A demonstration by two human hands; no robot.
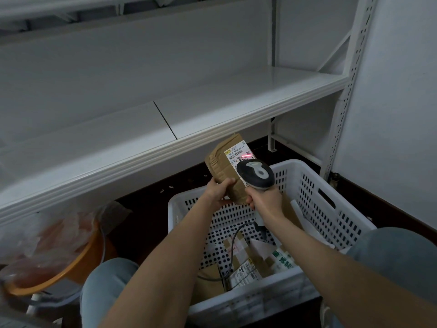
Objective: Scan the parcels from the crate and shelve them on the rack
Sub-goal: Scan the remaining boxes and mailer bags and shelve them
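You are in a storeroom. A big white metal rack (pixel 236 102) with long shelves stands in front of you. Near it, a white plastic crate (pixel 260 301) on the floor (pixel 151 223) holds parcels (pixel 246 271) with printed barcode labels.

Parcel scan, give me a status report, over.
Left hand grips brown parcel above crate. Right hand holds scanner, red beam on label. More parcels in crate. Nothing blocks the shelf.

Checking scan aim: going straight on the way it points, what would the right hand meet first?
Probably the brown parcel in the left hand: the right hand's scanner faces its label, where the red line falls. The gap between them is unclear.
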